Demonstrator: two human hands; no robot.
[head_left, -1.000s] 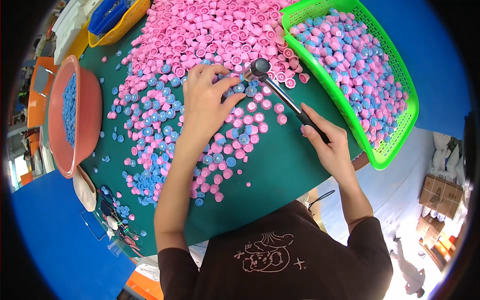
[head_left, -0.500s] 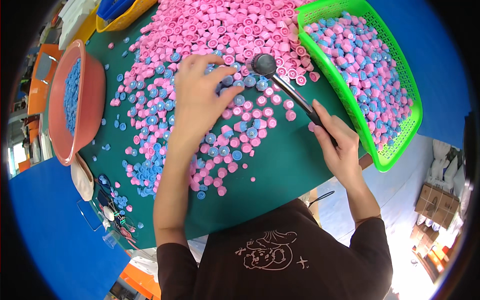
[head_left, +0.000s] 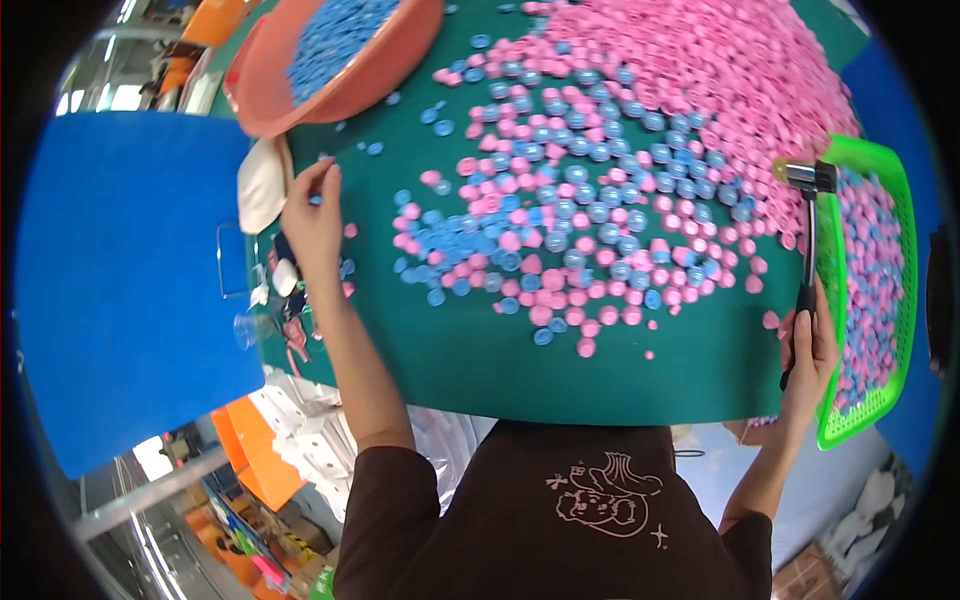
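My right hand (head_left: 812, 350) is wrapped round the dark grip of a hammer (head_left: 809, 235). The hammer's head points away from me, beside the green basket. At the table's left side is my left hand (head_left: 313, 222), its fingertips pinched together just above the green tabletop. Small blue pieces lie right by those fingers; whether one is between them I cannot make out. Between my hands spread many small pink cup-shaped pieces (head_left: 552, 280) and blue caps (head_left: 460, 240), some of the blue ones seated on pink ones.
A big heap of pink pieces (head_left: 690, 50) covers the far right. The green basket (head_left: 828, 400) on the right holds joined pink-and-blue pieces. An orange-pink basin (head_left: 400, 65) of blue caps stands far left, near a cream cloth item (head_left: 262, 190) and a clear cup (head_left: 250, 330).
The view has swung to the left. My left hand has left the blue-topped pieces in the middle for the table's left side. My right hand keeps the hammer, now beside the basket.
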